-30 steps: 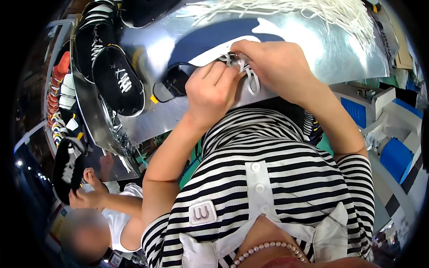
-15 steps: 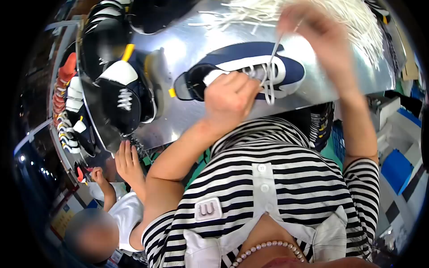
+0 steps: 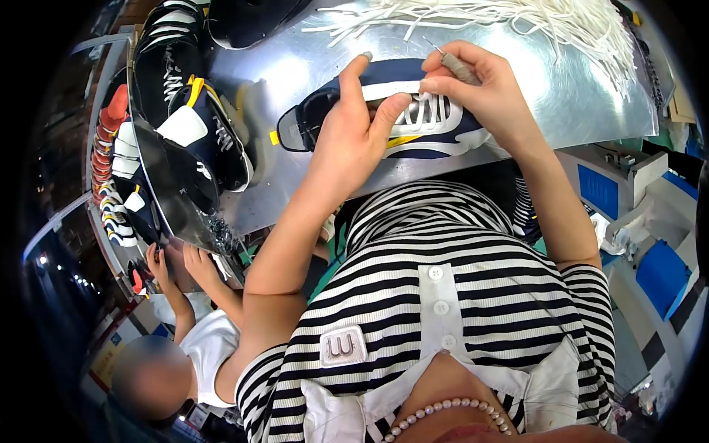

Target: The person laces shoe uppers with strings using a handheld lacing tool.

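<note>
A navy and white sneaker (image 3: 476, 140) lies on its side on the metal table, toe to the right, white laces (image 3: 430, 112) across its front. My left hand (image 3: 347, 136) grips the shoe near its opening, thumb on the lacing edge and index finger reaching over the far side; its other fingers are hidden. Over the lacing, my right hand (image 3: 480, 92) holds a hook tool (image 3: 461, 69) with a wrapped handle, its thin metal tip pointing up and left. The right thumb and index tips meet by the white eyelet edge; whether they pinch lace there I cannot tell.
A heap of white laces (image 3: 509, 18) lies along the table's far side. Several dark shoes (image 3: 214, 140) stand at the left, beside a rack of shoes (image 3: 118, 184). Another person's hands (image 3: 199, 269) are at the lower left. A blue and white bin (image 3: 657, 273) stands at the right.
My right hand has come down and left from a raised position, where it pulled a lace. My left hand's thumb and index have spread. The shoe has rolled, showing its yellow side stripe.
</note>
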Motion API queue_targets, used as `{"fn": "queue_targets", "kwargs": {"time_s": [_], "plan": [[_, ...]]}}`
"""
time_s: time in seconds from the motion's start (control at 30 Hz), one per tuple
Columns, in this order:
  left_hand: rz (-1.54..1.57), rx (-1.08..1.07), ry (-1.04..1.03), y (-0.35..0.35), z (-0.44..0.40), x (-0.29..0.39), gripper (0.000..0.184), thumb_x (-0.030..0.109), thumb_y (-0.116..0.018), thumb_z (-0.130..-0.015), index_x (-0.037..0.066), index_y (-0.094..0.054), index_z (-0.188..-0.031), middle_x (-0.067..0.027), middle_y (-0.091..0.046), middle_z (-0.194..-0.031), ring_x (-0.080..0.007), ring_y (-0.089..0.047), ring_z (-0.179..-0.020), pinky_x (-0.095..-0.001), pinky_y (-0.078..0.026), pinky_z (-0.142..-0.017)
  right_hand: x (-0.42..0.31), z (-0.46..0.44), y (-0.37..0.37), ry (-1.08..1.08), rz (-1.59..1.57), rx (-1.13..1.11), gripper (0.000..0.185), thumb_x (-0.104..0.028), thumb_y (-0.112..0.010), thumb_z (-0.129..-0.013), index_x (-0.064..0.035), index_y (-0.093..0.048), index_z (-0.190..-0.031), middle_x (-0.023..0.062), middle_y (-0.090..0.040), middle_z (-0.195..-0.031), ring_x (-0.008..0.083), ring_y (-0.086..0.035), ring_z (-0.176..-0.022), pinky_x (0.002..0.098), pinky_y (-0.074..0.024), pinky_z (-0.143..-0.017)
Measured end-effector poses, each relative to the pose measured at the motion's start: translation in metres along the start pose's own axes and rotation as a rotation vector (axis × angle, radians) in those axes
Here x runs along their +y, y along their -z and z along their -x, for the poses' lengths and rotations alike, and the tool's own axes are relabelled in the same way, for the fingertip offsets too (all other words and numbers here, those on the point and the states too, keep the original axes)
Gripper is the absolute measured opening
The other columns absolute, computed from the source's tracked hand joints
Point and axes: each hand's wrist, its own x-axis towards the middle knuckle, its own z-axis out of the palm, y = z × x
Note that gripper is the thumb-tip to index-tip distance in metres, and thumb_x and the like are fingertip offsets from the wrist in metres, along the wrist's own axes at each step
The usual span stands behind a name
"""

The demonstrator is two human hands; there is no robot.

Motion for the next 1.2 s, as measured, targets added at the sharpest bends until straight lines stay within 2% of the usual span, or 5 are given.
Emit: {"fn": "queue_targets", "kwargs": {"time_s": [0.13,0.3,0.5,0.83,1.2], "plan": [[-0.312,0.127,-0.092,-0.008,-0.004,-0.004,0.06,0.043,-0.055,-0.097,-0.004,-0.042,-0.132,-0.0217,-0.069,-0.084,-0.0418,-0.063,-0.076,-0.0455,-0.049,-0.078,0.011,-0.012,-0.014,0.097,0.105,0.079,0.02,-0.014,-0.075,-0.081,-0.0032,-0.067,-0.095,0.0007,-0.066,-0.082,0.0081,-0.059,-0.076,0.0234,-0.0475,-0.069],[-0.249,0.379,-0.098,-0.025,-0.007,-0.016,0.045,0.044,-0.074,-0.08,0.008,-0.065,-0.105,-0.0128,-0.062,-0.062,-0.0325,-0.059,-0.064,-0.0406,-0.045,-0.068,0.014,-0.014,-0.02,0.135,0.163,0.08,0.018,-0.015,-0.074,-0.082,-0.0039,-0.068,-0.095,0.0023,-0.066,-0.081,0.0086,-0.059,-0.072,0.0237,-0.0475,-0.066],[-0.057,0.432,-0.149,-0.032,-0.008,-0.025,0.033,0.031,-0.078,-0.074,0.011,-0.068,-0.098,-0.0086,-0.065,-0.067,-0.0285,-0.058,-0.062,-0.0373,-0.043,-0.067,0.006,-0.001,-0.017,0.118,0.21,0.094,0.021,-0.019,-0.069,-0.088,-0.0048,-0.063,-0.103,0.0055,-0.069,-0.085,0.0139,-0.064,-0.073,0.0254,-0.049,-0.066],[-0.185,0.376,-0.203,-0.027,-0.007,-0.02,0.033,0.009,-0.077,-0.077,0.0,-0.063,-0.106,-0.008,-0.071,-0.077,-0.0126,-0.067,-0.068,-0.0259,-0.051,-0.066,-0.001,0.016,-0.002,0.131,0.552,-0.026,0.012,-0.016,-0.062,-0.091,-0.006,-0.058,-0.097,0.0087,-0.066,-0.075,0.0231,-0.064,-0.063,0.0322,-0.0476,-0.058],[-0.138,0.282,-0.187,-0.025,0.0,-0.019,0.027,0.004,-0.067,-0.084,-0.001,-0.063,-0.111,-0.0088,-0.072,-0.085,-0.011,-0.066,-0.074,-0.0249,-0.052,-0.07,0.007,-0.006,-0.032,0.494,1.069,-0.049,0.015,-0.011,-0.066,-0.078,-0.0076,-0.057,-0.09,0.0075,-0.066,-0.073,0.026,-0.067,-0.066,0.0366,-0.0498,-0.052]]}}
